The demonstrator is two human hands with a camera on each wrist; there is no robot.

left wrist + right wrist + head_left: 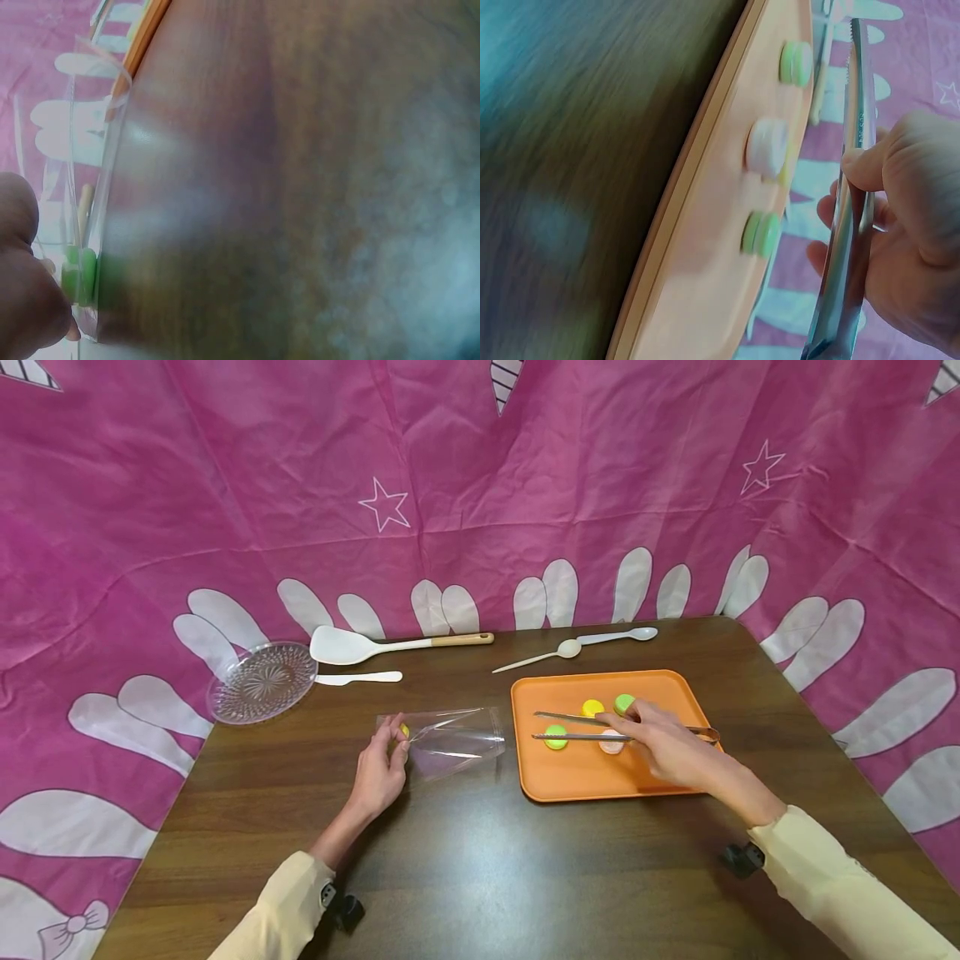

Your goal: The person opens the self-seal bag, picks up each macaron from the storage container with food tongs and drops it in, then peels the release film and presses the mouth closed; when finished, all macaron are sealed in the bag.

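Note:
My left hand (pixel 381 770) pinches one end of a clear plastic bag (pixel 457 742) above the table. Beside its fingertips a bit of yellow shows through the film, and from the left wrist a green macaron (pixel 79 276) appears inside the bag. My right hand (pixel 663 747) grips metal tongs (pixel 577 737) around the middle, their arms spread and nothing between the tips. Beneath them lies an orange tray (pixel 600 785) with a yellow macaron (pixel 592 707), a green macaron (pixel 556 737), another green macaron (pixel 624 702) and a pale pink macaron (pixel 612 743), partly hidden by the tongs.
A clear patterned plate (pixel 262 683) stands at the table's left edge. Along the back lie a white spatula (pixel 345 646) with a wooden handle end, a white knife (pixel 360 677), a cream spoon (pixel 568 648) and a white spoon (pixel 642 633). A pink curtain (pixel 480 468) hangs behind the table.

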